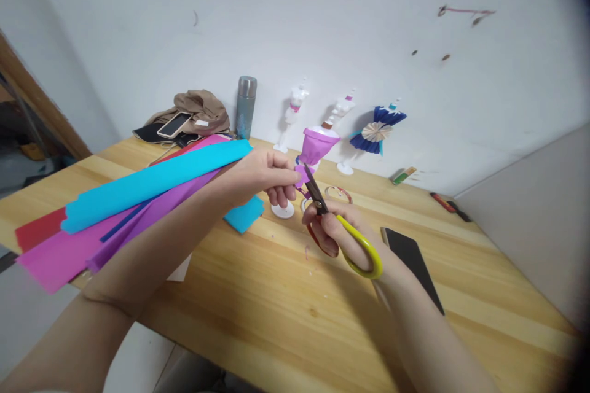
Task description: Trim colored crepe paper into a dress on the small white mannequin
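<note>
My left hand (271, 175) pinches a small piece of purple paper (302, 175) between thumb and fingers. Scissors (319, 198) with yellow and red handles are gripped in my right hand (341, 230), their blades pointing up at the purple piece and touching or very near it. Just behind both hands stands a small white mannequin wearing a purple paper dress (318, 146); its lower part is partly hidden by my fingers and the blades. Its round white base (283, 209) rests on the table.
Coloured paper strips (157, 181) lie at left beside a folded blue piece (245, 214). A flask (246, 107), brown cloth (203, 110) and phone (174, 124) stand behind. Mannequins (295, 107), one in dark blue (385, 116), line the wall. A black flat object (412, 267) and tape rolls (338, 194) lie right.
</note>
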A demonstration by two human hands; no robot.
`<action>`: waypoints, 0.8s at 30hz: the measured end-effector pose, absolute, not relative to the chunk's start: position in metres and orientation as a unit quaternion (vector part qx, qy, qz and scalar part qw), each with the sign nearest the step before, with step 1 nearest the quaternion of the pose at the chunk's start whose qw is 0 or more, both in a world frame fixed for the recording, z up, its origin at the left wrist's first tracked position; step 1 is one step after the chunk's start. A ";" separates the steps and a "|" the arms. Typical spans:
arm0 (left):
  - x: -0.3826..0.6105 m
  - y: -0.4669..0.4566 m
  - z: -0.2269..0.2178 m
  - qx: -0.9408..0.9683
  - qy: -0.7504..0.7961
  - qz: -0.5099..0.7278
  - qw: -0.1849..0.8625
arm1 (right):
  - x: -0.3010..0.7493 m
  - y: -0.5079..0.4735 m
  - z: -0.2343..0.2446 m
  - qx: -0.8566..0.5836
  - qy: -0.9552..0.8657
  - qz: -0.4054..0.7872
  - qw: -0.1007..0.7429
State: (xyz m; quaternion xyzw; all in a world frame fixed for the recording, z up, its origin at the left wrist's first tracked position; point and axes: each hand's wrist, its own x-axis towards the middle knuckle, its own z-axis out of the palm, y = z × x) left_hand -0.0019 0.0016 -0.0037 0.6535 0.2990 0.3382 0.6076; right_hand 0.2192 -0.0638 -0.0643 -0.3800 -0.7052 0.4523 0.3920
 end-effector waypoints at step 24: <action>-0.003 -0.001 0.000 0.666 0.311 0.326 0.594 | 0.219 -0.066 -0.060 -0.369 -0.730 0.425 0.389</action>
